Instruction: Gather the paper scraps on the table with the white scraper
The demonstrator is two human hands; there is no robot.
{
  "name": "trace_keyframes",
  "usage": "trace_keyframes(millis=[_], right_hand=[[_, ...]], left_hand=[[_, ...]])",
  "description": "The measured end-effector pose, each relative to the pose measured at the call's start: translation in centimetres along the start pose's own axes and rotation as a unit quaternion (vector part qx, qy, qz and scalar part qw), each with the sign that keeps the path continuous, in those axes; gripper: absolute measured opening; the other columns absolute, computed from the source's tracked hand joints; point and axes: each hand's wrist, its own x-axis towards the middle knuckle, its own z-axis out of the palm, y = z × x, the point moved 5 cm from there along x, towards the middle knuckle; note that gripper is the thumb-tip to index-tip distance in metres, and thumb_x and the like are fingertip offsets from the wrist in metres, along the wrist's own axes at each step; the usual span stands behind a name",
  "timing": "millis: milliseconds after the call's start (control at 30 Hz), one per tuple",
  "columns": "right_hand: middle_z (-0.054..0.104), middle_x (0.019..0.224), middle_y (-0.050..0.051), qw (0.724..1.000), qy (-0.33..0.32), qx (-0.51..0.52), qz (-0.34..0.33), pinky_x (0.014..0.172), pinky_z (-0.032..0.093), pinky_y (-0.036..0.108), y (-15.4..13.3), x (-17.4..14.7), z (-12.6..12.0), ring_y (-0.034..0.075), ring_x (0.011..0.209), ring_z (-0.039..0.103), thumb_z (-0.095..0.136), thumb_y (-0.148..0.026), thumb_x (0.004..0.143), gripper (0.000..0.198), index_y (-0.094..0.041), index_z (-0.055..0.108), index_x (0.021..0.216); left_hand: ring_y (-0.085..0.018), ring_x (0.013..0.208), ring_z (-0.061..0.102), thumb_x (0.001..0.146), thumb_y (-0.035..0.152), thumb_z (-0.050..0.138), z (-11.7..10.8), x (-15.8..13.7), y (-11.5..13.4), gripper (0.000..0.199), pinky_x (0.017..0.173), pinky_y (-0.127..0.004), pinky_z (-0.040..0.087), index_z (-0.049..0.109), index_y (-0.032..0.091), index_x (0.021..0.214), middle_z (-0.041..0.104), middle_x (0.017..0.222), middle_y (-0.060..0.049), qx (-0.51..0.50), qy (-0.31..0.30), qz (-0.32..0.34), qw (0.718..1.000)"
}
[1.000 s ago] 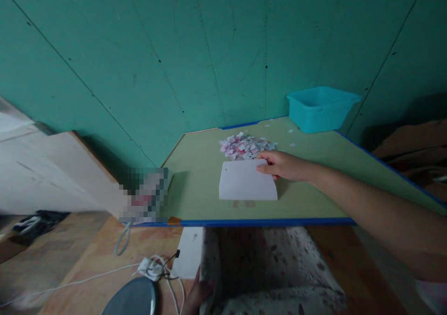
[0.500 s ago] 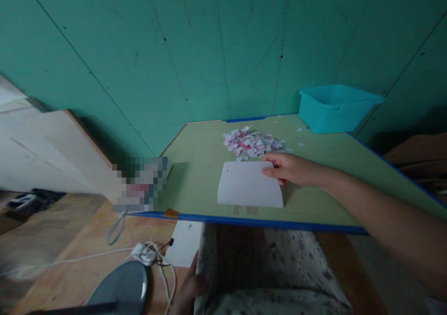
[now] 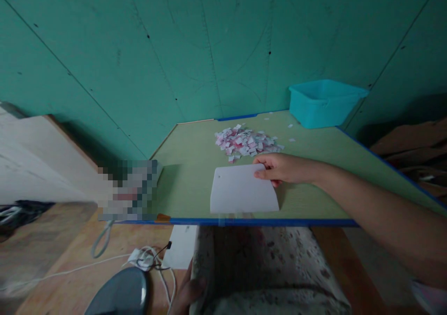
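Observation:
My right hand [image 3: 270,168] pinches the upper right corner of a white sheet of paper [image 3: 242,194], thumb on top and fingers curled beneath. The sheet is slightly bowed, has a small hole near its upper left corner, and sits over the table's front edge area. Just beyond it lies a heap of small cut paper pieces [image 3: 246,140], white and pinkish. Low in the view, my left hand [image 3: 188,294] is beside the spotted fabric [image 3: 307,268] over my lap; it is dark and its fingers are mostly hidden.
The pale green table [image 3: 185,166] has blue tape along its edges. A turquoise plastic bin [image 3: 321,107] stands at the back right against the green wall [image 3: 223,49]. A blurred-out box [image 3: 131,194] is at the left. White cables [image 3: 157,263] and a grey round base [image 3: 120,291] are on the floor.
My right hand has drawn the paper slightly toward the table's front edge. The whole view has shifted a little, so the table and bin appear farther left.

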Motion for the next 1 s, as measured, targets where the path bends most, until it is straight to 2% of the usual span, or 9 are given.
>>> trace_keyframes(millis=[133, 367, 500, 700, 800, 867, 933, 1000], right_hand=[[0.049, 0.057, -0.004, 0.999, -0.025, 0.0, 0.022, 0.037, 0.028, 0.016, -0.1, -0.3, 0.3, 0.005, 0.043, 0.044, 0.05, -0.039, 0.077, 0.024, -0.017, 0.043, 0.082], [0.05, 0.057, -0.004, 0.999, -0.036, -0.013, 0.009, 0.037, 0.029, 0.016, -0.5, -0.6, 0.3, 0.005, 0.043, 0.045, 0.05, -0.039, 0.077, 0.024, -0.016, 0.043, 0.082], [0.051, 0.057, -0.004, 0.999, -0.046, 0.001, 0.004, 0.038, 0.03, 0.017, -0.4, -0.6, 0.3, 0.005, 0.043, 0.046, 0.05, -0.04, 0.077, 0.026, -0.016, 0.043, 0.083], [0.051, 0.059, -0.004, 0.998, -0.054, 0.021, -0.004, 0.039, 0.032, 0.016, -0.7, -0.8, 0.5, 0.005, 0.044, 0.047, 0.051, -0.041, 0.076, 0.027, -0.016, 0.042, 0.083], [0.052, 0.061, -0.003, 0.996, -0.075, 0.038, -0.002, 0.04, 0.032, 0.016, -1.0, -1.1, 0.7, 0.005, 0.045, 0.049, 0.051, -0.041, 0.076, 0.028, -0.016, 0.041, 0.084], [0.053, 0.063, -0.003, 0.994, -0.101, 0.049, 0.001, 0.041, 0.034, 0.016, -1.1, -1.3, 1.1, 0.005, 0.046, 0.05, 0.052, -0.041, 0.075, 0.029, -0.016, 0.041, 0.085], [0.053, 0.064, -0.003, 0.99, -0.124, 0.059, 0.006, 0.042, 0.035, 0.016, -1.3, -1.5, 1.5, 0.004, 0.047, 0.05, 0.054, -0.039, 0.074, 0.028, -0.016, 0.042, 0.085], [0.052, 0.063, -0.004, 0.988, -0.137, 0.065, 0.01, 0.042, 0.036, 0.016, -1.4, -1.6, 1.9, 0.004, 0.046, 0.049, 0.056, -0.038, 0.073, 0.027, -0.016, 0.043, 0.084]], left_hand=[[-0.011, 0.038, 0.046, 0.038, 0.009, 0.066, -0.2, -0.2, 0.0, 0.028, 0.043, -0.022, 0.041, 0.044, 0.026, 0.036, 0.049, 0.032, 0.008, 0.001, 0.003, 0.002, 1.0], [-0.007, 0.033, 0.045, 0.04, -0.002, 0.066, -1.4, 0.4, -0.4, 0.033, 0.037, -0.018, 0.036, 0.047, 0.024, 0.041, 0.059, 0.036, 0.008, 0.049, 0.019, 0.016, 0.998], [-0.007, 0.032, 0.043, 0.041, -0.004, 0.065, -1.7, 0.3, -0.5, 0.034, 0.04, -0.017, 0.038, 0.047, 0.025, 0.044, 0.055, 0.033, 0.009, 0.062, 0.01, 0.02, 0.998], [-0.012, 0.039, 0.048, 0.042, 0.008, 0.066, -0.6, -0.1, -0.2, 0.033, 0.049, -0.023, 0.044, 0.039, 0.025, 0.039, 0.048, 0.033, 0.008, 0.03, -0.02, 0.021, 0.999], [-0.011, 0.042, 0.051, 0.041, 0.004, 0.066, 0.0, 0.0, 0.5, 0.03, 0.055, -0.021, 0.044, 0.045, 0.026, 0.042, 0.049, 0.033, 0.009, 0.03, -0.016, 0.031, 0.999], [-0.011, 0.042, 0.051, 0.041, 0.004, 0.064, 0.4, 0.1, 0.7, 0.026, 0.053, -0.02, 0.044, 0.054, 0.025, 0.051, 0.049, 0.032, 0.01, 0.025, -0.016, 0.034, 0.999], [-0.011, 0.041, 0.051, 0.04, 0.004, 0.063, 0.6, 0.1, 0.7, 0.028, 0.05, -0.021, 0.044, 0.057, 0.025, 0.057, 0.057, 0.037, 0.009, 0.022, -0.01, 0.032, 0.999], [-0.011, 0.044, 0.055, 0.038, 0.0, 0.064, 0.7, -0.2, 0.5, 0.03, 0.049, -0.02, 0.043, 0.056, 0.024, 0.055, 0.066, 0.048, 0.007, 0.026, 0.01, 0.031, 0.999]])
